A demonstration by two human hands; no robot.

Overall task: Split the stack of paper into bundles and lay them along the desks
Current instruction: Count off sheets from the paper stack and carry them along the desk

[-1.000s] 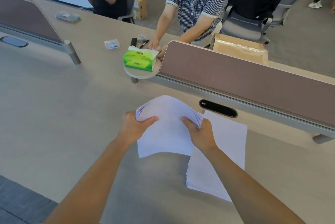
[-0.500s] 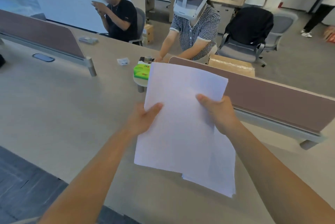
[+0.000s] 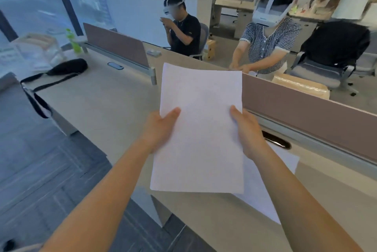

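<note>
Far left on the counter (image 3: 98, 96) I see a green bottle (image 3: 74, 42) and, nearer, a black bag (image 3: 68, 66) with its strap hanging over the edge. My left arm reaches up from the lower left, forearm bare and almost straight. The left hand (image 3: 160, 129) takes the left edge of the bundle (image 3: 201, 135), thumb laid on top of the sheet, the other fingers hidden beneath. That grip is closed on the paper in a pinch.

The bundle is in the air above the counter's near edge, its long side running away from me. My right arm comes in from the lower right, and the right hand (image 3: 248, 132) mirrors the left. Its thumb lies on top at the right edge, fingers out of sight below, and its grip is likewise pinched shut on the bundle.

Under the bundle and my right forearm, the stack (image 3: 255, 200) lies flat on the counter, partly covered. Past it sit a cable slot (image 3: 278, 143) and the brown screen (image 3: 310, 115).
</note>
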